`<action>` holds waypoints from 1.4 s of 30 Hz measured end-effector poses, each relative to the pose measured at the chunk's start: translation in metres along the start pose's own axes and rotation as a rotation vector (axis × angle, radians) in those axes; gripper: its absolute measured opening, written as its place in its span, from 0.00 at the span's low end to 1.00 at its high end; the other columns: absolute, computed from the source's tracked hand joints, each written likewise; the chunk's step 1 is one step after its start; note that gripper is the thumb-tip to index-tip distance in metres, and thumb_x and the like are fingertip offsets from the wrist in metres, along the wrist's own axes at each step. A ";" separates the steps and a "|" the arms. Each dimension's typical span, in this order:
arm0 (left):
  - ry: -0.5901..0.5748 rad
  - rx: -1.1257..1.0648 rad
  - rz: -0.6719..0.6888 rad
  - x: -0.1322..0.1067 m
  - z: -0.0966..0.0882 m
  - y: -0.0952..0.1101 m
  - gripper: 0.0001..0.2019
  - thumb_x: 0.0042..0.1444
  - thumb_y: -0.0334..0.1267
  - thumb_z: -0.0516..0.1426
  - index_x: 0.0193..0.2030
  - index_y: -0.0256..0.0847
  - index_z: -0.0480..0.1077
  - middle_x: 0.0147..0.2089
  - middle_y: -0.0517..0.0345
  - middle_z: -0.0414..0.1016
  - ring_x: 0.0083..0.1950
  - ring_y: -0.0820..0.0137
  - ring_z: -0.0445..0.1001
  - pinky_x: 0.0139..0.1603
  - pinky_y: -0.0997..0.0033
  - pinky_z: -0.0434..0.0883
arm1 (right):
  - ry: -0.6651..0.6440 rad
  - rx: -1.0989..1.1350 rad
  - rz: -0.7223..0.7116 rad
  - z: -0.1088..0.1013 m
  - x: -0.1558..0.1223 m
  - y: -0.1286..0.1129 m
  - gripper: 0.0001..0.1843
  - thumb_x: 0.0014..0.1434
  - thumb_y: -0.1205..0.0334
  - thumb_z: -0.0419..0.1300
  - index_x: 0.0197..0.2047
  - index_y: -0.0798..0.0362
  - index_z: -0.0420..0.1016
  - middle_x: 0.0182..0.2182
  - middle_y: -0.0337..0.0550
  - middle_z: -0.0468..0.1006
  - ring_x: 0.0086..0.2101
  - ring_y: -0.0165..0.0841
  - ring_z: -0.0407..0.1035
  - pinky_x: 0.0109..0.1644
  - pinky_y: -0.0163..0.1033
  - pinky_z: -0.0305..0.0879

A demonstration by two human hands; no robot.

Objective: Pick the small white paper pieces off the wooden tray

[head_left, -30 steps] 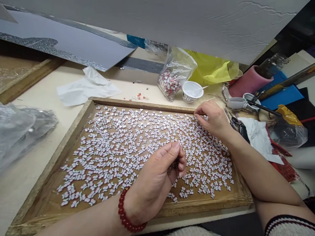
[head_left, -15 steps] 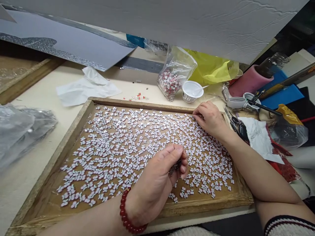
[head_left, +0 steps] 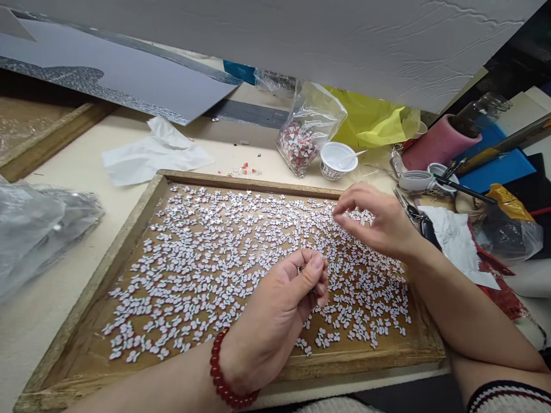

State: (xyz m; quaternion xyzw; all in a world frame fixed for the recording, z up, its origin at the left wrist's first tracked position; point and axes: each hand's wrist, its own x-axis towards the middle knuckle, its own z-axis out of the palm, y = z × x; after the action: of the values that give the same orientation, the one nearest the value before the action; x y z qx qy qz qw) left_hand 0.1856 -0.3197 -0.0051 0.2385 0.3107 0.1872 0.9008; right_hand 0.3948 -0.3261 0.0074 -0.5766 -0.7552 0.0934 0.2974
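A wooden tray lies in front of me, its floor strewn with several small white flower-shaped pieces. My left hand, with a red bead bracelet at the wrist, hovers over the tray's near middle. Its fingers are curled round small dark metal bits, with the thumb pressed on top. My right hand is raised a little above the tray's far right part. Thumb and forefinger are pinched together there. What they hold is too small to make out.
Behind the tray stand a white cup with a stick in it, a clear bag of red-and-white pieces and a yellow bag. Crumpled tissue lies back left. Scissors, tools and cloths crowd the right. Plastic wrap lies left.
My right hand has lifted off the tray's far right edge and come a little toward me with its fingers pinched. My left hand has barely moved; its thumb now presses down.
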 end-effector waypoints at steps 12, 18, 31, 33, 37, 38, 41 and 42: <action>-0.029 -0.002 0.019 0.000 0.001 0.001 0.09 0.59 0.39 0.60 0.32 0.36 0.69 0.29 0.62 0.63 0.30 0.77 0.58 0.32 0.77 0.61 | -0.200 0.438 -0.099 0.002 -0.004 -0.029 0.03 0.60 0.65 0.59 0.34 0.55 0.70 0.29 0.40 0.74 0.32 0.27 0.67 0.38 0.36 0.66; 0.054 -0.067 -0.014 -0.002 0.000 0.000 0.11 0.64 0.39 0.54 0.39 0.35 0.74 0.36 0.56 0.67 0.35 0.74 0.64 0.37 0.75 0.66 | 0.090 -0.066 0.021 -0.001 0.001 0.000 0.04 0.57 0.69 0.58 0.31 0.52 0.69 0.28 0.40 0.74 0.32 0.31 0.66 0.38 0.39 0.63; -0.061 0.009 -0.095 -0.002 0.000 0.000 0.11 0.64 0.39 0.53 0.31 0.38 0.66 0.24 0.65 0.60 0.22 0.79 0.46 0.21 0.79 0.47 | -0.046 -0.421 0.124 0.021 -0.003 0.040 0.04 0.56 0.68 0.55 0.30 0.52 0.68 0.28 0.44 0.73 0.34 0.36 0.64 0.41 0.44 0.60; -0.077 0.031 -0.105 -0.002 -0.001 -0.001 0.13 0.64 0.42 0.53 0.30 0.38 0.66 0.22 0.66 0.58 0.21 0.79 0.43 0.20 0.78 0.44 | -0.045 -0.424 0.120 0.021 -0.003 0.041 0.04 0.56 0.68 0.55 0.30 0.52 0.68 0.28 0.44 0.73 0.34 0.36 0.64 0.41 0.44 0.60; -0.069 0.077 -0.092 -0.002 0.000 -0.001 0.14 0.63 0.44 0.54 0.29 0.38 0.67 0.21 0.66 0.56 0.22 0.78 0.44 0.21 0.75 0.43 | -0.058 -0.419 0.119 0.022 -0.003 0.041 0.04 0.56 0.69 0.55 0.30 0.52 0.68 0.28 0.44 0.73 0.34 0.36 0.64 0.41 0.43 0.60; -0.068 0.087 -0.092 -0.002 0.000 0.000 0.14 0.62 0.44 0.54 0.29 0.38 0.67 0.22 0.66 0.57 0.22 0.78 0.44 0.22 0.75 0.44 | -0.062 -0.420 0.119 0.022 -0.003 0.041 0.04 0.56 0.69 0.55 0.30 0.53 0.68 0.28 0.44 0.73 0.34 0.36 0.64 0.41 0.43 0.60; -0.056 0.107 -0.099 -0.002 0.001 0.000 0.13 0.61 0.43 0.56 0.29 0.38 0.68 0.23 0.65 0.58 0.24 0.77 0.46 0.23 0.75 0.45 | -0.072 -0.426 0.123 0.023 -0.003 0.040 0.04 0.56 0.69 0.56 0.30 0.53 0.69 0.29 0.44 0.74 0.34 0.37 0.65 0.41 0.43 0.60; -0.052 0.109 -0.098 -0.002 0.000 0.000 0.12 0.61 0.42 0.56 0.29 0.37 0.68 0.24 0.65 0.58 0.24 0.77 0.47 0.23 0.75 0.45 | -0.073 -0.428 0.124 0.023 -0.003 0.040 0.04 0.56 0.69 0.56 0.30 0.53 0.69 0.29 0.44 0.74 0.34 0.37 0.65 0.41 0.43 0.60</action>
State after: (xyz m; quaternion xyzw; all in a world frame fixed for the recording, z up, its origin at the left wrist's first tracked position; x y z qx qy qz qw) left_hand 0.1841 -0.3210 -0.0037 0.2767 0.3081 0.1195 0.9023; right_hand 0.4153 -0.3112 -0.0315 -0.6682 -0.7311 -0.0301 0.1343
